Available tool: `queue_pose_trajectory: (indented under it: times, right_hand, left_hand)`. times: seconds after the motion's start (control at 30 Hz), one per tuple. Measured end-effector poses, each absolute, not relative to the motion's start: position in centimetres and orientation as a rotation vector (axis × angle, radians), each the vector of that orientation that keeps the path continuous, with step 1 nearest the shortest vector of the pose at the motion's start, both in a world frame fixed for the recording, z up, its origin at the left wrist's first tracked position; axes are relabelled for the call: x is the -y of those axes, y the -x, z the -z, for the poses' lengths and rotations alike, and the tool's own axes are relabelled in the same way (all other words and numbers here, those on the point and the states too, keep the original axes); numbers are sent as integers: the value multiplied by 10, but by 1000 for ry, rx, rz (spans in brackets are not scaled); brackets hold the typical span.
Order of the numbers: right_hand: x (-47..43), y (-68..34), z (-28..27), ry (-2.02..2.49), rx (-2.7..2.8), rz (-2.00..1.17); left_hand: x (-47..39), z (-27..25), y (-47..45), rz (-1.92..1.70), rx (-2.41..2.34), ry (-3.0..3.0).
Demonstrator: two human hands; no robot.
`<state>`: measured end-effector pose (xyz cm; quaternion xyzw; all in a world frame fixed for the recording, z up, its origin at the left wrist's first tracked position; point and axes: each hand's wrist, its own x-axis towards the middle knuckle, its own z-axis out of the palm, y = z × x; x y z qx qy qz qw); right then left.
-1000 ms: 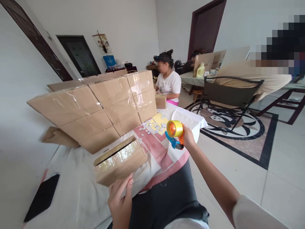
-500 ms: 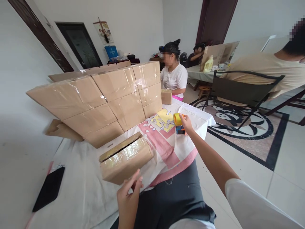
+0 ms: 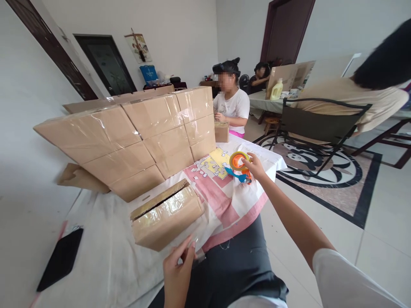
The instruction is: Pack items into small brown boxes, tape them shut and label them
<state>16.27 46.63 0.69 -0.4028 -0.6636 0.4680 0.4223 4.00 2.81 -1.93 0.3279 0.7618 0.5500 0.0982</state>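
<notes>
The right hand [image 3: 256,166] held a tape dispenser [image 3: 238,176] with a yellow roll [image 3: 236,160], out over the pink-and-white end of the cloth [image 3: 221,205]. The left hand [image 3: 179,263] pinched a strip of clear tape [image 3: 201,256] near the front of a cardboard box [image 3: 170,220], which had a dark gap along its top. Behind that box stood a stack of taped boxes [image 3: 150,132]. A person in a white shirt [image 3: 236,107] sat beyond, near a smaller box [image 3: 221,132]. To the right, another person leaned forward in a dark chair [image 3: 321,120].
</notes>
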Motion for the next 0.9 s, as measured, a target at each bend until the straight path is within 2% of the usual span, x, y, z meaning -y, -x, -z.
queue_pose_trajectory:
  times: [0.17,0.33,0.6,0.73,0.83,0.9]
  right_hand:
    - [-459,-183,-6,826,1554,-1349]
    - [-457,-197,-9,817,1536,-1348]
    - [-472,-189,-23,1045,1728,-958]
    - [-484,-159,-33,1174,1856,-874]
    - [-471,-138,-47,1254,1878,-729]
    - [-442,-129,-60,1144,1892,-587]
  left_hand:
    - [-44,18,-48,-1637,-2180,-914]
    - [-59,14,-51,-1609,-2135,-992]
    - [-73,5,-65,-1636,-2017,-916]
    - [-77,-8,-73,-1741,-1974,-763]
    - [-73,-18,-69,-1805,-1992,-676]
    - [-68,-23,-62,-1829,-2014,-679]
